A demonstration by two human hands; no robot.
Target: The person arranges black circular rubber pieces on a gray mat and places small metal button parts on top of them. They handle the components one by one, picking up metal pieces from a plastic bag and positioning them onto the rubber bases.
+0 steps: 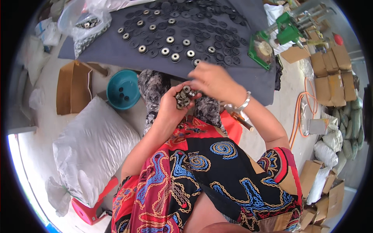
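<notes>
My left hand is cupped, palm up, around a handful of small metal ball bearings above my lap. My right hand reaches over the table's near edge, its fingertips at a bearing. Motion blurs those fingers, so their grip is unclear. Many black round plastic discs with centre holes are spread over the dark grey tabletop. Several of them carry a shiny bearing at the middle, such as the bearing near the front edge.
A green hand press stands at the table's right. A clear bag of metal parts lies at its left end. Below are a teal basin holding a few black discs, an opened carton and a full white sack. Cartons stack at right.
</notes>
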